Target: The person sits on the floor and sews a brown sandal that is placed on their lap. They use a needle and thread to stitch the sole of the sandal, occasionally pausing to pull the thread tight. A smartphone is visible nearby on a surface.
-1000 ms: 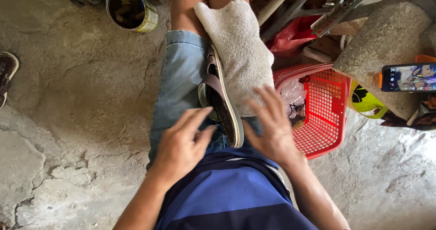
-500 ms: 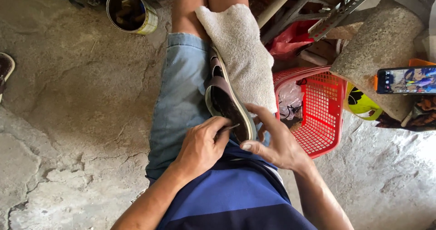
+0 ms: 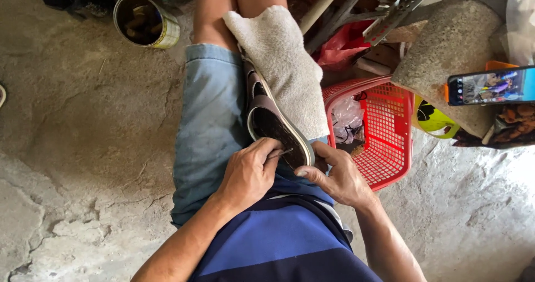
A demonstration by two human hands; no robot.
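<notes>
1. Shoe lies sole-up along the lap, between the denim shorts and a white towel.
2. Left hand: fingers curled, pinching a thin tool against the shoe's heel end.
3. Right hand: fingers closed around the heel edge, thumb beneath.
4. Red basket stands just beside the right thigh; tin can sits well apart on the concrete.

A: We see soft daylight, brightest bottom right where the concrete floor washes out w/ glare.

B: Agreed. Shadows faint, top left dimmer. We get sharp focus mid-frame, slight stretch at edges.
</notes>
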